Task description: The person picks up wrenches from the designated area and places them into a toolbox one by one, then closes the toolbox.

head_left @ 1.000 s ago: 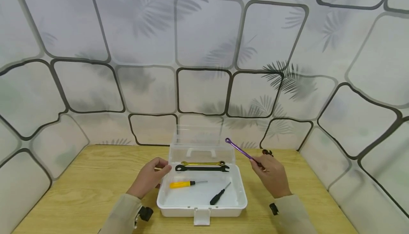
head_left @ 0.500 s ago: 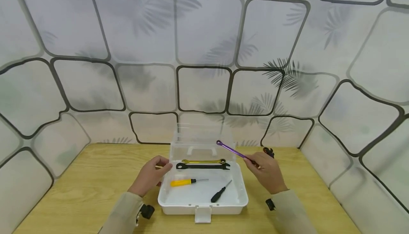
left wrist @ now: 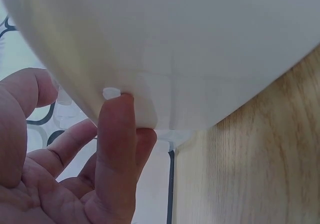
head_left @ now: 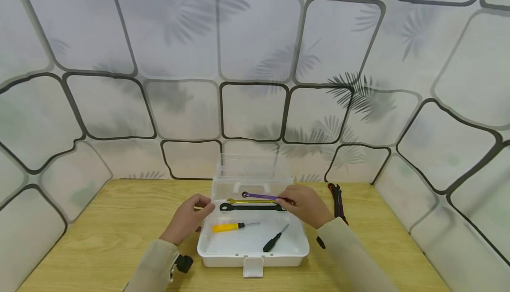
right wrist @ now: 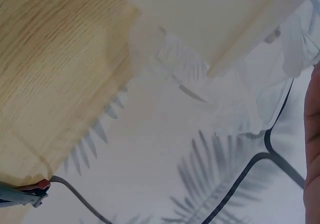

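Note:
A white toolbox [head_left: 233,262] stands with its clear lid [head_left: 223,185] raised at the back. My left hand [head_left: 187,219] holds the left wall near the back corner; in the left wrist view its fingers [left wrist: 117,149] press the outer side. My right hand [head_left: 307,203] pinches one end of a purple wrench [head_left: 260,196] over the back of the box, ring end pointing left. Inside lie a gold wrench [head_left: 235,201] and a black wrench [head_left: 251,207], side by side. In front of them are a yellow screwdriver [head_left: 226,227] and a black screwdriver [head_left: 272,243].
Dark tools with red parts [head_left: 338,201] lie on the wooden table [head_left: 119,221], right of the box and beyond the right forearm. A patterned wall covering [head_left: 255,110] encloses the table at the back and sides. The white latch [head_left: 253,269] hangs at the box's front.
My right hand has moved left, carrying the purple wrench from beside the box to above its back part, and the wrench has turned nearly level across. The left hand stays put.

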Demonstrator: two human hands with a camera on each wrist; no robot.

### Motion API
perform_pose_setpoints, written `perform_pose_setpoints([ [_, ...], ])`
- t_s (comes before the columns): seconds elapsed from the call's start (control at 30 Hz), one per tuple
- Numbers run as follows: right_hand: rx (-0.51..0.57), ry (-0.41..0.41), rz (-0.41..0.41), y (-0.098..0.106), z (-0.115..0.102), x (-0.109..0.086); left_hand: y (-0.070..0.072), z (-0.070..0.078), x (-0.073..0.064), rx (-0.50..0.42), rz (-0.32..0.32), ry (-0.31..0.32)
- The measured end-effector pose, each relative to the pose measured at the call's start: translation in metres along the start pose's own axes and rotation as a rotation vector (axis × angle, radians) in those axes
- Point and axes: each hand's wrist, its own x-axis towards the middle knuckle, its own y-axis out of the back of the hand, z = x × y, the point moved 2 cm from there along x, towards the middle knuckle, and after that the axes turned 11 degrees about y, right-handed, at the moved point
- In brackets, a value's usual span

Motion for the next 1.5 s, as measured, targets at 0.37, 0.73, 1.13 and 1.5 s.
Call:
perform_pose_setpoints([
  [0.37, 0.045, -0.051, -0.154, -0.009, -0.003, 0.018, 0.000, 0.000, 0.000, 0.003, -0.004, 0.013],
  [0.73, 0.005, -0.310, -0.320, -0.013, 0.005, 0.025, 0.000, 0.000, 0.001, -0.006, -0.005, 0.016],
  [1.13, 0.022, -0.330, -0.361, -0.010, 0.003, 0.025, -0.001, 0.000, 0.001, -0.012, -0.005, 0.023],
  [1.5, -0.016, -0.372, -0.063, 0.025, 0.011, -0.009, -0.001, 0.000, 0.001, -0.006, 0.002, 0.024],
])
